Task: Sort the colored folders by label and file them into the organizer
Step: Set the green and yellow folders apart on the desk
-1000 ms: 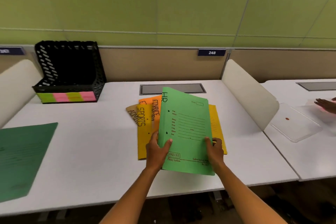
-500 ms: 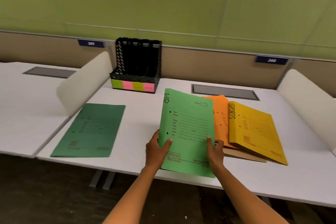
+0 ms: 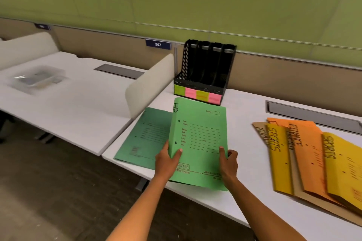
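I hold a light green folder marked HR tilted above the white desk. My left hand grips its left edge and my right hand its right edge. Under it, to the left, a darker green folder lies flat. The black organizer stands behind, with several slots and yellow and pink sticky labels along its front. To the right lies a fanned pile: a yellow SPORTS folder, an orange FINANCE folder, another yellow SPORTS folder and a brown folder.
A cream divider panel separates this desk from the neighbouring desk, which carries a clear plastic tray. Grey cable hatches are set into the desks near the back wall. The floor shows below the near desk edge.
My view has swung left, so the organizer now sits right behind the HR folder and the pile lies far right. The HR folder stays gripped in both hands and now overlaps the darker green folder.
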A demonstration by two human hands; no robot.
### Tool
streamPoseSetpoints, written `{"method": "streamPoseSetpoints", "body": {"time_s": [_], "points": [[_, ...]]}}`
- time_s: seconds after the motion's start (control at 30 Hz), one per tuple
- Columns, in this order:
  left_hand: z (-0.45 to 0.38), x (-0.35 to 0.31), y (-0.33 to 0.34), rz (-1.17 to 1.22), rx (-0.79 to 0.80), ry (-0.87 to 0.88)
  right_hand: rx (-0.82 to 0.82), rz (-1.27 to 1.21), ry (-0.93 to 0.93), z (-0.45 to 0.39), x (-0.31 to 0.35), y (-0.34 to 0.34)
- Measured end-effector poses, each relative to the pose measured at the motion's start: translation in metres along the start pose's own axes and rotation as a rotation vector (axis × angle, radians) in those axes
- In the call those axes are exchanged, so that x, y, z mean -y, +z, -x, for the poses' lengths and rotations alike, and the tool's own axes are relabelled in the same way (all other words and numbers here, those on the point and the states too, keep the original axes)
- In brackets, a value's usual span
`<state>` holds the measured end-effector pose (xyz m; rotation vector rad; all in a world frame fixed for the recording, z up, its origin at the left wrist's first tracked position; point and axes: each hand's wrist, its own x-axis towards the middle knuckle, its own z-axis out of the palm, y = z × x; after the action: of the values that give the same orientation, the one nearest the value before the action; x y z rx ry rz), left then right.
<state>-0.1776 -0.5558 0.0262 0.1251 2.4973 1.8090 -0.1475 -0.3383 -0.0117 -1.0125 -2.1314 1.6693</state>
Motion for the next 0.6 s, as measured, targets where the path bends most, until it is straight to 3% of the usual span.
{"method": "streamPoseSetpoints", "body": {"time_s": [0.4,0.6], "points": [[-0.110,0.040,-0.083,-0.168,-0.027,-0.155,0.059,-0.012,0.056,-0.023,0.034,0.126],[-0.141,0.064,-0.108,-0.188,0.051,-0.194,0.020,0.056,0.096,-0.017,0.039,0.162]]}}
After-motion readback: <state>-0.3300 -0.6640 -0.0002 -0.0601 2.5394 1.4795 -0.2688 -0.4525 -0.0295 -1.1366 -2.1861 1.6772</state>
